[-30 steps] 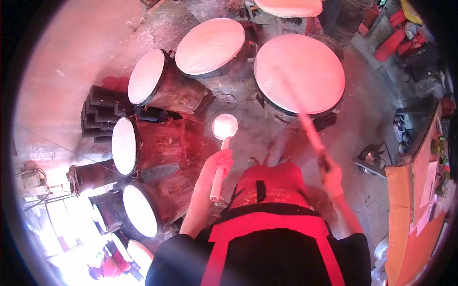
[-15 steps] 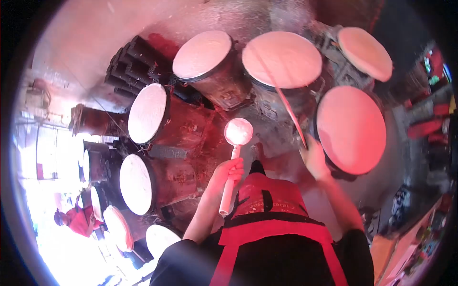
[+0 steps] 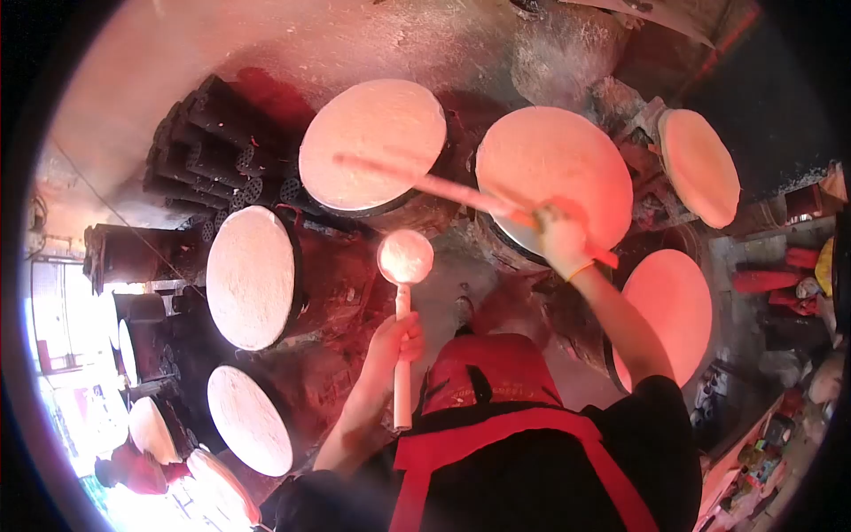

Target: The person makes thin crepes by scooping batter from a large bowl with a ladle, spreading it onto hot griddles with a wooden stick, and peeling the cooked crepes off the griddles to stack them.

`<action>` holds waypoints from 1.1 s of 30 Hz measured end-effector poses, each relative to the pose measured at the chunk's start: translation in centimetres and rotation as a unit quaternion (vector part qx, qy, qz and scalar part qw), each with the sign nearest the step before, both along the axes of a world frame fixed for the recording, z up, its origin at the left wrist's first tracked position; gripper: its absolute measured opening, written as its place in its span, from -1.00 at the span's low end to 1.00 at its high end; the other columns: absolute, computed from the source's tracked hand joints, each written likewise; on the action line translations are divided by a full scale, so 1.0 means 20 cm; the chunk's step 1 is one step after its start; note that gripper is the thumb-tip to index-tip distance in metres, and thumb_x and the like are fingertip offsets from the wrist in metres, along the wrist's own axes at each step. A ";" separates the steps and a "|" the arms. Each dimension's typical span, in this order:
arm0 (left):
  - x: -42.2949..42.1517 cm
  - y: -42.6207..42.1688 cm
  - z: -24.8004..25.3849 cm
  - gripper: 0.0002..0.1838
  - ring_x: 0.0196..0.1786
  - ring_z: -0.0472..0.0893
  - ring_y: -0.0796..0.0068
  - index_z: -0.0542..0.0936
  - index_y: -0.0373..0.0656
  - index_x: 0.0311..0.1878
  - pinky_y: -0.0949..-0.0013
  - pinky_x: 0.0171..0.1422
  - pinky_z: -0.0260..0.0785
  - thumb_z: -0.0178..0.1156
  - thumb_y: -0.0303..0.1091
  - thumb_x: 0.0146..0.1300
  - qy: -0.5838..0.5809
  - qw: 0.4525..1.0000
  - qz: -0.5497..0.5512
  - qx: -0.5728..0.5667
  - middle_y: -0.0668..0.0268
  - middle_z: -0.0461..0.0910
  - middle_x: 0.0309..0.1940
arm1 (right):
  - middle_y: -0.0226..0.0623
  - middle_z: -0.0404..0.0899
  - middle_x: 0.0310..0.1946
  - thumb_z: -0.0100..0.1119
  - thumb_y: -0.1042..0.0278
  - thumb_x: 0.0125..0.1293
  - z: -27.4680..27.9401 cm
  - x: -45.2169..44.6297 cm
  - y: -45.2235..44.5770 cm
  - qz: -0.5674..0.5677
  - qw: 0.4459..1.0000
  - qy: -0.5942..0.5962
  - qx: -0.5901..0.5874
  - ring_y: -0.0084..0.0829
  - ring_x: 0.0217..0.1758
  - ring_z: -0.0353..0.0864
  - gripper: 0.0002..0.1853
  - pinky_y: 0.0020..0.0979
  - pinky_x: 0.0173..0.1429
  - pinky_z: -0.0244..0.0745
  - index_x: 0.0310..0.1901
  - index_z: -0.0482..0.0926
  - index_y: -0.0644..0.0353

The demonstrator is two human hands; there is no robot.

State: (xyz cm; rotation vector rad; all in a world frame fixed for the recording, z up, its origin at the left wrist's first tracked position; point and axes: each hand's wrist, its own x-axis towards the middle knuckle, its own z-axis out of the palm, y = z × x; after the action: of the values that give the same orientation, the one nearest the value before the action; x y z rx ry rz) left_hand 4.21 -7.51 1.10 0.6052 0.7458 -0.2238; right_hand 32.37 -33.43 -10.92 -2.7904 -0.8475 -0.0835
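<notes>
My left hand [image 3: 396,339] is wrapped round the pale handle of a ladle [image 3: 405,257], whose round end looks bright and whitish. My right hand [image 3: 560,238] grips a long stick [image 3: 452,191], slightly blurred. It reaches left, and its far end lies over a pale round top [image 3: 372,144] on a dark drum-like stove; whether it touches cannot be told. Beneath my right hand is another round pale top [image 3: 557,168]. A further white round top [image 3: 252,277] stands to the left of the ladle.
More round tops stand at the right [image 3: 667,319], far right [image 3: 698,168] and lower left [image 3: 250,420]. Dark perforated cylinders [image 3: 217,146] are stacked at the upper left. A person in red [image 3: 133,468] is at the lower left edge. Assorted items lie at the lower right.
The view has turned rightward, shifting the stoves. My right hand has moved up in the view, and the stick now slants left over a different top. The ladle stays in my left hand.
</notes>
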 end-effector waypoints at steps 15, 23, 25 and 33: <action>0.88 -0.23 0.19 -0.84 -0.64 0.21 0.75 0.40 -0.23 0.00 0.64 -0.69 0.00 0.04 -0.38 0.46 -0.063 0.989 -0.085 -0.102 0.46 0.29 -0.50 | -0.52 0.33 -0.62 0.36 -0.06 0.20 1.23 1.22 -2.54 -0.329 0.717 0.021 0.614 -0.51 -0.66 0.32 -0.66 -0.42 -0.59 0.20 -0.35 0.59 0.05; 1.00 -0.79 0.49 -0.81 -0.62 0.22 0.75 0.41 -0.32 0.05 0.68 -0.72 0.03 -0.03 -0.44 0.49 -0.022 0.997 0.020 -0.065 0.40 0.34 -0.43 | -0.26 0.55 -0.49 0.22 0.34 0.30 0.08 1.49 -2.75 -0.430 0.469 0.005 0.772 -0.39 -0.68 0.37 -0.80 -0.34 -0.61 0.29 -0.17 0.59 0.30; 1.01 -0.89 0.53 -0.81 -0.62 0.21 0.74 0.41 -0.33 0.06 0.68 -0.72 0.03 -0.04 -0.44 0.49 -0.009 0.998 0.028 -0.054 0.40 0.34 -0.43 | -0.22 0.62 -0.41 0.22 0.30 0.29 -0.12 1.47 -2.72 -0.568 0.454 -0.028 0.686 -0.35 -0.62 0.47 -0.75 -0.28 -0.57 0.35 -0.18 0.59 0.37; 1.02 -1.13 0.62 -0.79 -0.63 0.19 0.77 0.43 -0.19 0.09 0.67 -0.68 -0.01 0.02 -0.37 0.47 -0.014 0.990 -0.092 0.107 0.46 0.32 -0.45 | -0.10 0.66 -0.34 0.08 0.22 0.37 -0.16 1.35 -2.68 -0.679 0.513 -0.131 0.509 -0.23 -0.39 0.62 -0.66 -0.17 -0.25 0.54 -0.15 0.58 0.42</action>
State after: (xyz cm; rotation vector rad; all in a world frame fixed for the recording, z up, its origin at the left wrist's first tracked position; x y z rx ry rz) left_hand 24.70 -30.16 13.48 0.8807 0.6918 -0.3075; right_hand 59.27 -87.12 -14.05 -1.5169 1.2101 -0.8804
